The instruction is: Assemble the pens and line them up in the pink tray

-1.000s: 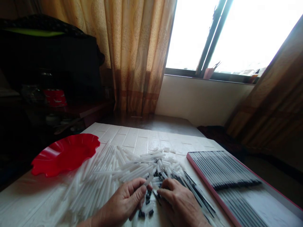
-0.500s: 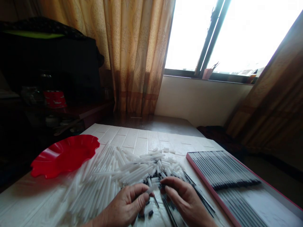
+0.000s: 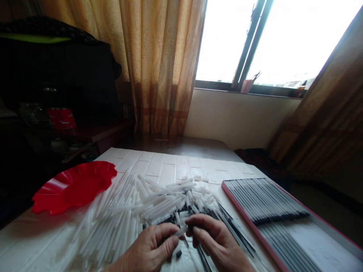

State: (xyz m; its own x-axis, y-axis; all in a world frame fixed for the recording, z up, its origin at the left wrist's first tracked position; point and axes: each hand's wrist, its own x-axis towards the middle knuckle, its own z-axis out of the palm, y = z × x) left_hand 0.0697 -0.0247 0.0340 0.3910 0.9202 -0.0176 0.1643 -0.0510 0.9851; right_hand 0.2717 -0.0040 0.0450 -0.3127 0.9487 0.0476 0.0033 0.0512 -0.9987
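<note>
- Both hands meet at lower center in my head-camera view: the left hand (image 3: 154, 245) pinches a short translucent tube (image 3: 180, 231) between thumb and forefinger, its free end angled toward upper right.
- Opposite, the right hand (image 3: 217, 238) curls inward, thumb and forefinger pinching a small black piece (image 3: 191, 227) right beside the tube's end; from my remote seat I cannot tell whether the two touch.
- Below the fingertips, a loose black cap (image 3: 178, 254) lies on the white brick-patterned tabletop (image 3: 163, 168).
- Long translucent tubes (image 3: 113, 230) fan across the lower left of the frame, while shorter tube pieces (image 3: 198, 196) heap up at center, beyond the hands.
- Thin dark rods (image 3: 236, 230) lie slantwise just beside the right hand, between it and a pink-edged box (image 3: 239, 206) at lower right.
- Inside that box, I see gray rods (image 3: 261, 194) in a close row, their black ends (image 3: 280, 218) lined up; a second group lies nearer the bottom edge.
- At left, a red dish (image 3: 76, 185) with a wavy rim sits near the long tubes.
- Across the top, a gold patterned curtain (image 3: 161, 68) hangs beside a bright window (image 3: 227, 41), a pink pot (image 3: 247, 86) on its sill.
</note>
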